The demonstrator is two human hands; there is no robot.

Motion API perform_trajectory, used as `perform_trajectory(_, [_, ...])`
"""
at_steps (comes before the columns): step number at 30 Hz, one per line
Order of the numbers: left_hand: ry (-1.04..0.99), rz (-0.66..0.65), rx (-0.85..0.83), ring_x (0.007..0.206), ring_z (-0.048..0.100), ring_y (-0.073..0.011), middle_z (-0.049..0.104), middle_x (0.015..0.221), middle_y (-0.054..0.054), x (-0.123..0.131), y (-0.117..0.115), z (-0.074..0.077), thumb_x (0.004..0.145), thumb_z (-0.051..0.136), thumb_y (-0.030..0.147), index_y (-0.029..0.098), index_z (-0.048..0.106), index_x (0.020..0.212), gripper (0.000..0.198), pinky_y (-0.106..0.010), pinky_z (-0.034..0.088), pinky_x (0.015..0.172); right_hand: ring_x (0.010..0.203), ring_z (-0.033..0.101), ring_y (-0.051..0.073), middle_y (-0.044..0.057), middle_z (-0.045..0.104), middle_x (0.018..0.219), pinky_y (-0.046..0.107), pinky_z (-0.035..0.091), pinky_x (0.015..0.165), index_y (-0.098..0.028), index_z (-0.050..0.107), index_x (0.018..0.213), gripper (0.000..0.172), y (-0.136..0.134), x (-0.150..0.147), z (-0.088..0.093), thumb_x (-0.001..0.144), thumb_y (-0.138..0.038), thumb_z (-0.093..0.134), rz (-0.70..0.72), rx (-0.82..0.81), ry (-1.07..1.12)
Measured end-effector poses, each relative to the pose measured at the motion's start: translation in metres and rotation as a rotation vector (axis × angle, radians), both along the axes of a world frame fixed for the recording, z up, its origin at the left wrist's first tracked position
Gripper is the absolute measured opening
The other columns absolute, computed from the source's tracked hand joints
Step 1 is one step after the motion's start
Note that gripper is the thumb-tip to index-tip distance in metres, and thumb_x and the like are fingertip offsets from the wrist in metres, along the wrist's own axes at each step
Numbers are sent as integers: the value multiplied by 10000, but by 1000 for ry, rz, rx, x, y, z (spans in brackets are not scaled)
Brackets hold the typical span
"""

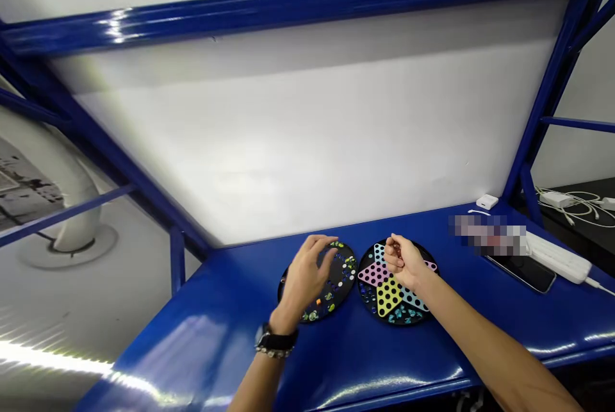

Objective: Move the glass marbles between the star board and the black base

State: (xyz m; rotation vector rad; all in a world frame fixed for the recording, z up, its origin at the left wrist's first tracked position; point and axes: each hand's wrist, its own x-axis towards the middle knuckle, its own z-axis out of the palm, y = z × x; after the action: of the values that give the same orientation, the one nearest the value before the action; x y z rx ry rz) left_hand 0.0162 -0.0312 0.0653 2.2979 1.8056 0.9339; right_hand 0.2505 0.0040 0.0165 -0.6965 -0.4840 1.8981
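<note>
My left hand (305, 275), with a dark watch and a bead bracelet at the wrist, hovers over a round black tray (336, 293). Its thumb and fingers are apart, with nothing visible between them. Small white, green-yellow, blue and orange pieces lie scattered in that tray. To the right, a round Chinese checkers board (389, 296) has a star of pink, yellow and light blue points dotted with black holes. Teal pieces (405, 316) and dark blue pieces sit in its rim sections. Above the board my right hand (403, 261) is closed with curled fingers; what they hold, if anything, is hidden.
Both round items rest on a glossy blue table (230, 296) with a white panel behind. A phone (521, 271), a white power strip (560, 257) and a small white adapter (487, 201) lie at the right. Blue frame posts (550, 85) rise at the table's back corners.
</note>
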Motion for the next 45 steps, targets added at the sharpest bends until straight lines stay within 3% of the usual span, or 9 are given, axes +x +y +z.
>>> perform_trajectory(3, [173, 294, -169, 1035, 642, -256, 656, 1170, -89, -71, 6, -21, 930, 409, 370, 233, 635, 1197, 376, -354, 517, 841, 332, 242, 29, -72, 477, 514, 182, 164, 333, -199, 503, 713, 237, 3, 6, 1, 864, -364, 580, -60, -56, 36])
perform_trajectory(6, [301, 299, -381, 910, 672, -245, 704, 1010, -61, -117, 8, -41, 882, 471, 380, 251, 674, 1070, 305, -319, 505, 727, 334, 253, 29, -68, 486, 528, 186, 162, 341, -196, 515, 723, 248, 5, 3, -1, 858, -392, 583, -74, -52, 38])
perform_trajectory(8, [336, 284, -398, 861, 674, -233, 709, 964, -45, -125, 8, -46, 896, 456, 398, 261, 671, 1002, 276, -298, 484, 683, 335, 254, 29, -65, 493, 528, 186, 158, 344, -192, 526, 723, 247, 5, 1, -2, 861, -390, 577, -78, -47, 40])
perform_trajectory(15, [350, 278, -195, 1001, 643, -271, 678, 1125, -89, -69, 35, -28, 946, 384, 418, 245, 652, 1097, 353, -332, 495, 738, 329, 254, 34, -55, 509, 505, 190, 152, 336, -183, 546, 706, 254, 3, 3, 1, 889, -359, 526, -105, -57, 65])
perform_trajectory(21, [358, 225, -283, 923, 678, -268, 700, 1070, -109, -43, 68, -44, 913, 435, 333, 209, 693, 1030, 308, -321, 504, 714, 327, 249, 28, -54, 518, 522, 184, 145, 337, -180, 556, 708, 248, 4, 3, 0, 869, -369, 562, -103, -43, 72])
perform_trajectory(26, [356, 202, -265, 941, 680, -254, 699, 1057, -112, -42, 66, -44, 944, 399, 342, 204, 697, 1015, 336, -306, 507, 758, 331, 248, 32, -54, 523, 519, 190, 158, 344, -186, 564, 713, 247, 5, -1, -5, 852, -388, 589, -72, -13, 84])
perform_trajectory(31, [386, 166, -239, 959, 676, -240, 674, 1172, -85, -35, 75, -42, 960, 405, 332, 248, 637, 1198, 343, -304, 507, 762, 334, 246, 25, -48, 540, 530, 195, 147, 355, -174, 573, 702, 271, 4, -2, -5, 836, -405, 620, -59, 5, 72])
perform_trajectory(40, [434, 140, -251, 839, 674, -243, 671, 1068, -91, -32, 71, -48, 962, 397, 297, 218, 622, 1080, 265, -314, 477, 655, 329, 237, 27, -42, 519, 504, 190, 118, 363, -169, 561, 659, 311, -2, -3, 6, 893, -373, 537, -36, -38, 57])
perform_trajectory(45, [77, 102, -64, 739, 648, -188, 683, 962, -51, -18, 53, -22, 944, 463, 396, 215, 624, 992, 247, -295, 494, 686, 324, 246, 27, -45, 524, 507, 194, 126, 369, -167, 562, 659, 336, -6, -8, 8, 920, -373, 513, 0, -48, 35])
